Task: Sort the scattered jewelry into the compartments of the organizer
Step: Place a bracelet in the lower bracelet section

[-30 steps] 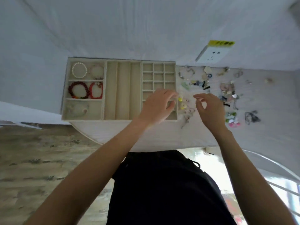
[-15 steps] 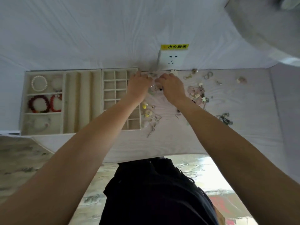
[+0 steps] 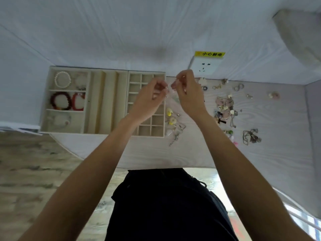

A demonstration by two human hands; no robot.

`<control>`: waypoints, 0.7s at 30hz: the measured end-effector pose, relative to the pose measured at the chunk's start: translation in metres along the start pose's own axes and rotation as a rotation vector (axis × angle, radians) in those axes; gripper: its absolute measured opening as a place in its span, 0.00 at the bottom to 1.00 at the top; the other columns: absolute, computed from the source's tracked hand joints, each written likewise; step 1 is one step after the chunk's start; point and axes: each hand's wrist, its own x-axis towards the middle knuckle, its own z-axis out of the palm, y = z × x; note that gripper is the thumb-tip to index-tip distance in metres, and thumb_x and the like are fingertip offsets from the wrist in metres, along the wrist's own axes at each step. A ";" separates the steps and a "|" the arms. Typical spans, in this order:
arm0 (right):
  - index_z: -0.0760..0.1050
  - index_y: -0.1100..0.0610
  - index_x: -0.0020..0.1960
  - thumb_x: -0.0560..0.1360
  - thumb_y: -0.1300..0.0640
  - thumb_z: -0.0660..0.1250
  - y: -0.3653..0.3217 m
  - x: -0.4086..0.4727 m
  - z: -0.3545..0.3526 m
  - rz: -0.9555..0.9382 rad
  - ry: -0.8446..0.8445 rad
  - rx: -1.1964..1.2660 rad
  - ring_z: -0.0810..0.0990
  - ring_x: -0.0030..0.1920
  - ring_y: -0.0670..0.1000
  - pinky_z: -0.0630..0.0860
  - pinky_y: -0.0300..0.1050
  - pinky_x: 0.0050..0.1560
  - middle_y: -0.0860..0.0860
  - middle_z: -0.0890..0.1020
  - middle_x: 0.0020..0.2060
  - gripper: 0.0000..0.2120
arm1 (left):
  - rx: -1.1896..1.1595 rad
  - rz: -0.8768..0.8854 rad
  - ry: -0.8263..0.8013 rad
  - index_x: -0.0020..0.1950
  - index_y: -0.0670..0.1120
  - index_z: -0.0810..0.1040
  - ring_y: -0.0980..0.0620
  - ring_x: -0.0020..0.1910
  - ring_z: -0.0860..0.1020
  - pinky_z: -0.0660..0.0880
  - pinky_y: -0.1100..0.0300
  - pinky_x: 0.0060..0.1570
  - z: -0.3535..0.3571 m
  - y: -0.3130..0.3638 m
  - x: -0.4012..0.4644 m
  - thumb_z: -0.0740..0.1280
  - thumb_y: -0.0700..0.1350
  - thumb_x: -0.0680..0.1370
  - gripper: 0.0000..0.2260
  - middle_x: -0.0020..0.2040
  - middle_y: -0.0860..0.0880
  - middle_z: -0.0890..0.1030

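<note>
A cream organizer (image 3: 106, 101) lies on the white table, with a pearl bracelet (image 3: 62, 79) and red bead bracelets (image 3: 67, 101) in its left compartments. My left hand (image 3: 149, 100) and my right hand (image 3: 188, 91) are raised above the organizer's right edge. Between them they pinch a thin, pale bracelet (image 3: 169, 87), which is blurred. Loose jewelry (image 3: 224, 106) is scattered on the table to the right, and yellow pieces (image 3: 171, 116) lie beside the small grid compartments.
A wall socket (image 3: 206, 66) with a yellow label sits behind the table. A tangle of chains (image 3: 251, 136) lies at the right. The table's front edge (image 3: 156, 166) runs just before my dark clothing. Wood-look floor shows at the left.
Both hands reached to the back of the table, took hold of a small pale piece and lifted it. The head view has shifted as well.
</note>
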 end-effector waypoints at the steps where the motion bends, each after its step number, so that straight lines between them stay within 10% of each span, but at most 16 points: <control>1: 0.69 0.60 0.52 0.78 0.63 0.59 -0.010 -0.004 0.003 0.029 -0.012 0.079 0.81 0.39 0.49 0.76 0.42 0.41 0.49 0.81 0.39 0.04 | -0.070 -0.028 0.018 0.51 0.47 0.72 0.55 0.47 0.80 0.76 0.64 0.51 -0.008 -0.001 -0.009 0.64 0.39 0.79 0.04 0.46 0.52 0.78; 10: 0.69 0.57 0.47 0.74 0.73 0.61 -0.077 -0.044 0.136 0.449 -0.496 0.536 0.77 0.32 0.51 0.76 0.39 0.30 0.56 0.75 0.41 0.12 | -0.283 -0.435 0.565 0.52 0.45 0.73 0.61 0.33 0.79 0.78 0.62 0.40 -0.099 -0.073 -0.122 0.64 0.36 0.77 0.06 0.44 0.51 0.76; 15: 0.71 0.55 0.42 0.74 0.73 0.62 -0.110 -0.039 0.202 0.301 -0.579 0.382 0.78 0.36 0.52 0.79 0.46 0.38 0.56 0.77 0.40 0.13 | -0.227 -0.497 0.666 0.51 0.48 0.75 0.56 0.45 0.80 0.78 0.56 0.51 -0.150 -0.104 -0.154 0.67 0.35 0.74 0.10 0.47 0.54 0.79; 21: 0.75 0.60 0.49 0.72 0.71 0.61 -0.134 -0.024 0.248 0.050 -0.604 0.122 0.80 0.40 0.53 0.78 0.49 0.47 0.54 0.79 0.42 0.11 | 0.026 -0.432 0.586 0.57 0.42 0.75 0.56 0.46 0.78 0.71 0.77 0.43 -0.182 -0.122 -0.160 0.67 0.36 0.76 0.10 0.50 0.50 0.79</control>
